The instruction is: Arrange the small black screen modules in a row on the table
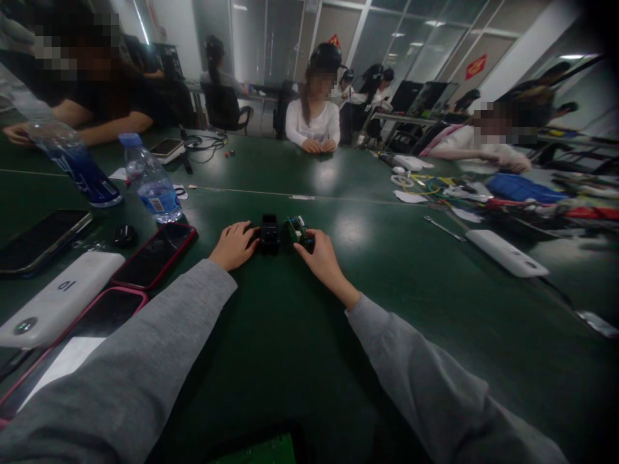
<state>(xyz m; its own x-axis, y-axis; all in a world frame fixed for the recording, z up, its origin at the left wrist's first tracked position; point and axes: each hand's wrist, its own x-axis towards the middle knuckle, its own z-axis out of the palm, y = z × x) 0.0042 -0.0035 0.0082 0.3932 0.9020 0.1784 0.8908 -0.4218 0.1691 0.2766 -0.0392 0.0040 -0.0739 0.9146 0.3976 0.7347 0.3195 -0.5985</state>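
Both my arms in grey sleeves reach forward over a dark green table. My left hand rests with curled fingers against the left side of a small black box-shaped part. My right hand pinches a small green circuit board that sits just right of the black part. The two parts lie close together, almost touching.
Left of my arm lie a red-cased phone, a pink-cased phone, a white power bank, another phone and two water bottles. A white power bank and tangled cables lie at right. Several people sit around the table.
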